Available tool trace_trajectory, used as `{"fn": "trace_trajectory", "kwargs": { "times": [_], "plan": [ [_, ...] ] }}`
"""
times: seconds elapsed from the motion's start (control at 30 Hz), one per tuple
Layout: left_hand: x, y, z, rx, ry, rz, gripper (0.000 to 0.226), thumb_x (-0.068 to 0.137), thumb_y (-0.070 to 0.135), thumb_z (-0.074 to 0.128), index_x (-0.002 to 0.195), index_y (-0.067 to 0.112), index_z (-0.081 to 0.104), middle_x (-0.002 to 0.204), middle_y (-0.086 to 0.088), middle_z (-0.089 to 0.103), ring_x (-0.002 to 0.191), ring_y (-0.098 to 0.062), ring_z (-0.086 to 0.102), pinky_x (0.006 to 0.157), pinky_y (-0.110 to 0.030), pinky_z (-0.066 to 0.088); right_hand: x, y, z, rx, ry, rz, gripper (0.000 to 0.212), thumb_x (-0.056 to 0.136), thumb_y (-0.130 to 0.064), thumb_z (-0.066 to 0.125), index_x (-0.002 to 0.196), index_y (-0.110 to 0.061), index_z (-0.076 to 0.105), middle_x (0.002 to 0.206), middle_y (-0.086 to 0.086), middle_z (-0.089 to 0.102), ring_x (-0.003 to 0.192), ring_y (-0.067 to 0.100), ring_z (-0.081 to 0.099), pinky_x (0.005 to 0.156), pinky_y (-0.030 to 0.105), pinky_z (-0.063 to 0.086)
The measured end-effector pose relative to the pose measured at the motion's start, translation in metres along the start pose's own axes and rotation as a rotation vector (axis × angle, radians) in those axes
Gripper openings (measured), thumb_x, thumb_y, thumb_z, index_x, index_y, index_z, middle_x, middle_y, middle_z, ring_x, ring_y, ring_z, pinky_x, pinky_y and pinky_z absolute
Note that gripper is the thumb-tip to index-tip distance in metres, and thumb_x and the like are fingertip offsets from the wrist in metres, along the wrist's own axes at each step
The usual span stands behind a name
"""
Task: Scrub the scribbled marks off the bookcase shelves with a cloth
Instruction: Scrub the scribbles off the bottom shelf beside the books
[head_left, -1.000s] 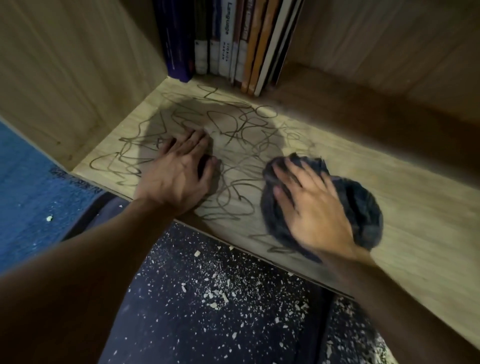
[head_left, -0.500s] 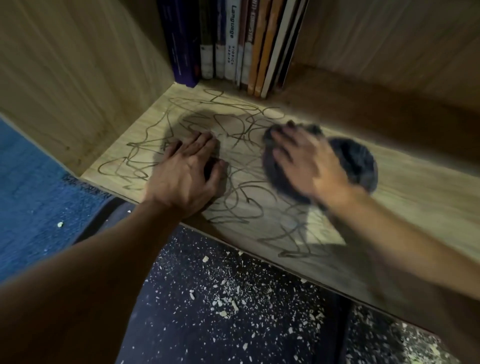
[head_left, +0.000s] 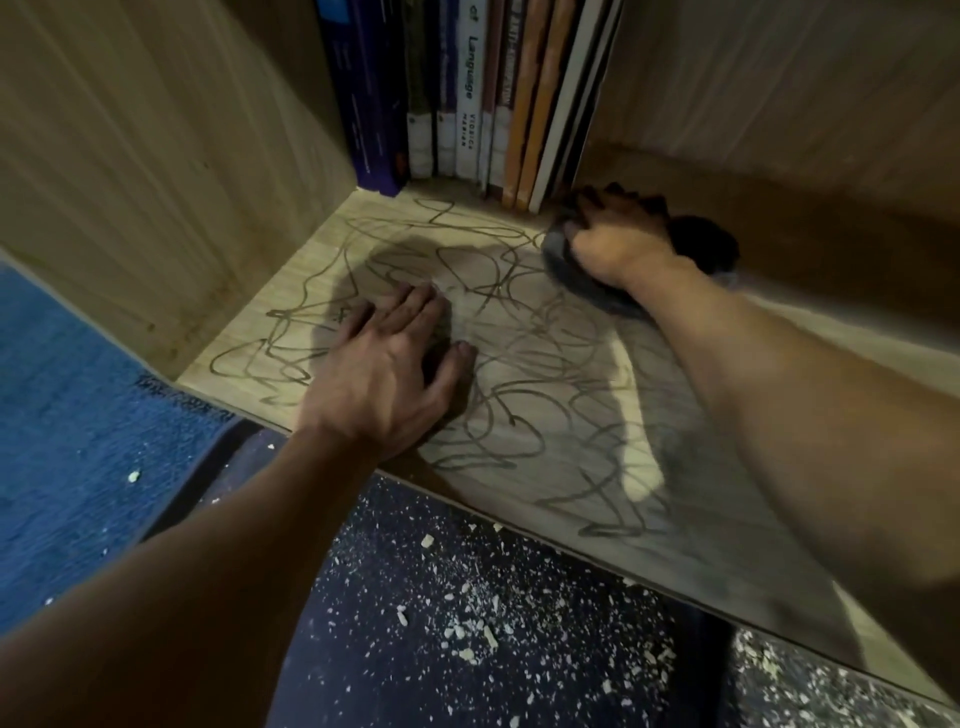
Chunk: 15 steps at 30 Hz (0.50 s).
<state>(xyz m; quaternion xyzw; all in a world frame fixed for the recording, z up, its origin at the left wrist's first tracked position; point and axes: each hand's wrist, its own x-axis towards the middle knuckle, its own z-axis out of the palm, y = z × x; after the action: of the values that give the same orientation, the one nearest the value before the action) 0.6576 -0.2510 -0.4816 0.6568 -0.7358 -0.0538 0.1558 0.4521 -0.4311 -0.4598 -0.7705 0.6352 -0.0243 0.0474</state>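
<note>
— Right hand (head_left: 615, 244) pressed down on the dark cloth (head_left: 587, 283), fingers curled over the bunched top, far back on the shelf (head_left: 810, 332). Worth worrying about?

— Yes. Knuckles almost against the row of books (head_left: 498, 104). One hard stroke deeper, and likely a knock to the leaning orange spines, maybe a slide or topple.

— And the left hand (head_left: 384, 374)?

— Flat on the board, fingers straight, holding nothing, planted right on the scribbled marks (head_left: 524, 395). Risk of smearing loosened pigment under the palm, and of leaving an unscrubbed patch beneath it.

— Anything further out?

— Plenty of dark loops uncleaned from the left corner to the front edge. Possible grey smudging instead of lifting if worked with a loaded cloth. Also pale crumbs scattered on the dark floor (head_left: 467, 649) below; hard to tell what they are.
</note>
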Motion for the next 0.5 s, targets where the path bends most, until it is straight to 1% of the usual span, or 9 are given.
{"fn": "trace_trajectory", "kwargs": {
  "times": [0.03, 0.1, 0.17, 0.23, 0.3, 0.37, 0.43, 0.47, 0.5],
  "plan": [
    [-0.001, -0.001, 0.000, 0.000, 0.000, -0.003, 0.069, 0.090, 0.058, 0.024, 0.147, 0.020, 0.032, 0.156, 0.003, 0.026, 0.145, -0.009, 0.016, 0.118, -0.032, 0.005, -0.022, -0.008, 0.006, 0.008, 0.004, -0.059, 0.044, 0.099, -0.040, 0.028, 0.139, -0.027, 0.039, 0.148, 0.008, 0.037, 0.133, 0.030, 0.035, 0.111, 0.047, 0.024],
    [-0.002, 0.001, 0.000, -0.006, 0.013, -0.005, 0.069, 0.090, 0.058, 0.024, 0.146, 0.020, 0.035, 0.156, 0.003, 0.029, 0.145, -0.010, 0.018, 0.118, -0.032, 0.007, -0.089, -0.013, 0.021, 0.049, 0.109, -0.216, 0.047, 0.101, -0.039, 0.026, 0.144, -0.025, 0.037, 0.152, 0.002, 0.034, 0.139, 0.023, 0.030, 0.114, 0.042, 0.021],
    [-0.002, 0.002, 0.001, -0.005, 0.020, -0.013, 0.070, 0.089, 0.058, 0.025, 0.146, 0.020, 0.036, 0.155, 0.003, 0.030, 0.145, -0.010, 0.020, 0.117, -0.032, 0.008, -0.130, 0.005, 0.026, 0.088, 0.176, -0.275, 0.054, 0.099, -0.044, 0.021, 0.146, -0.023, 0.036, 0.153, -0.001, 0.033, 0.142, 0.021, 0.028, 0.116, 0.041, 0.020],
    [0.000, 0.001, 0.001, -0.001, 0.019, -0.016, 0.070, 0.088, 0.059, 0.024, 0.145, 0.021, 0.038, 0.155, 0.003, 0.031, 0.144, -0.010, 0.021, 0.117, -0.032, 0.008, -0.106, 0.036, 0.019, 0.039, 0.168, -0.202, 0.056, 0.098, -0.047, 0.022, 0.145, -0.020, 0.039, 0.150, 0.006, 0.038, 0.137, 0.027, 0.035, 0.113, 0.044, 0.026],
    [0.001, 0.001, 0.002, 0.013, 0.026, -0.011, 0.073, 0.085, 0.061, 0.021, 0.144, 0.021, 0.039, 0.154, 0.003, 0.032, 0.144, -0.011, 0.022, 0.117, -0.034, 0.010, -0.059, 0.058, 0.011, -0.002, 0.134, -0.012, 0.047, 0.099, -0.041, 0.030, 0.141, -0.023, 0.041, 0.147, 0.011, 0.040, 0.133, 0.031, 0.036, 0.111, 0.047, 0.025],
    [0.002, -0.001, 0.003, 0.011, 0.024, -0.015, 0.075, 0.085, 0.061, 0.020, 0.145, 0.021, 0.038, 0.155, 0.003, 0.031, 0.144, -0.010, 0.021, 0.118, -0.035, 0.011, -0.046, 0.042, 0.007, 0.007, 0.086, 0.062, 0.044, 0.098, -0.041, 0.031, 0.138, -0.026, 0.042, 0.144, 0.010, 0.040, 0.133, 0.029, 0.034, 0.112, 0.047, 0.023],
    [0.002, -0.002, 0.005, 0.014, 0.020, -0.023, 0.074, 0.085, 0.061, 0.021, 0.145, 0.022, 0.037, 0.155, 0.004, 0.030, 0.145, -0.009, 0.020, 0.118, -0.035, 0.011, -0.083, 0.008, 0.024, 0.049, 0.149, -0.051, 0.050, 0.096, -0.043, 0.026, 0.137, -0.025, 0.045, 0.144, 0.007, 0.043, 0.134, 0.028, 0.035, 0.112, 0.047, 0.024],
    [0.002, -0.002, 0.006, 0.016, 0.017, -0.027, 0.073, 0.085, 0.061, 0.022, 0.146, 0.022, 0.037, 0.155, 0.004, 0.030, 0.145, -0.009, 0.019, 0.119, -0.035, 0.011, -0.115, -0.009, 0.031, 0.083, 0.202, -0.160, 0.054, 0.095, -0.044, 0.022, 0.139, -0.023, 0.045, 0.146, 0.004, 0.043, 0.136, 0.027, 0.034, 0.113, 0.047, 0.022],
    [0.002, -0.002, 0.006, 0.016, 0.016, -0.031, 0.073, 0.086, 0.061, 0.023, 0.146, 0.022, 0.037, 0.155, 0.004, 0.029, 0.145, -0.008, 0.019, 0.119, -0.035, 0.011, -0.145, -0.018, 0.034, 0.132, 0.207, -0.228, 0.056, 0.095, -0.043, 0.019, 0.141, -0.023, 0.043, 0.148, 0.000, 0.040, 0.139, 0.024, 0.032, 0.115, 0.046, 0.019]
  ]
}}
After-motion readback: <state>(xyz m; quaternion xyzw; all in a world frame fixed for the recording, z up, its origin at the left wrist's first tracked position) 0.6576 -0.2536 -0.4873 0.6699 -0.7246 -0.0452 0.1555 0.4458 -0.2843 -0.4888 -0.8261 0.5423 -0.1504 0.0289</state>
